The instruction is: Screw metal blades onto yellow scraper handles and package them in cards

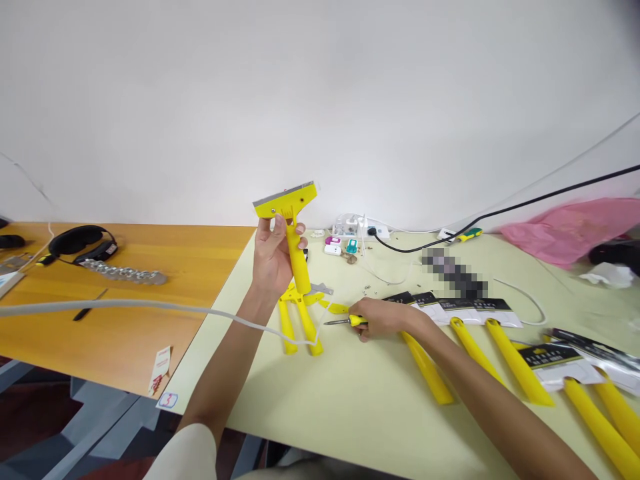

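My left hand is closed round the handle of a yellow scraper, raised above the table with its head up. A metal blade edge runs along the top of that head, and a screw shows at its left end. Low over the table, my right hand grips a screwdriver with a yellow and dark handle, its shaft pointing left. Between the hands lie more yellow scraper handles and loose yellow head parts, close to a grey metal piece.
Packaged yellow scrapers lie along the right side. A power strip with a black cable sits by the wall, near a pink bag. On the orange table are headphones and a black-handled tool. A white cable crosses in front.
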Tool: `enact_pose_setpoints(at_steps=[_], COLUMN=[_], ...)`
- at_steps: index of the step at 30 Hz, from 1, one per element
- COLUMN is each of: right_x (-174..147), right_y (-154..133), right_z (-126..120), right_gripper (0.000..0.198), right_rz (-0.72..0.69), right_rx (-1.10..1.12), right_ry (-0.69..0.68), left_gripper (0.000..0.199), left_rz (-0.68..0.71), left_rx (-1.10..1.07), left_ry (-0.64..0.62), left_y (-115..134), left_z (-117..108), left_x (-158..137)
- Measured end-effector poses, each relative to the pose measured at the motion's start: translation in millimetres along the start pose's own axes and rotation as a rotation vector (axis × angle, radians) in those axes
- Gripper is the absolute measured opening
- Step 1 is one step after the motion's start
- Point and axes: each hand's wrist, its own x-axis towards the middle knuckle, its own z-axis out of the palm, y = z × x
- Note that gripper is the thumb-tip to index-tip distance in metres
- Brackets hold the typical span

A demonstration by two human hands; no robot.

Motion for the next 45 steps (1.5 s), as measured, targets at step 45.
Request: enact_pose_setpoints(at_steps=[45], right_x=[-11], right_y=[-69], right_z=[-58], right_gripper=[0.053], right_rz=[-0.453], right_rx=[1.007], right_ry=[1.308], left_gripper=[0.05], left_rz=[-0.391], left_rx=[0.137], left_ry=[0.199], left_y=[-76], left_z=[-50], left_x=[-75])
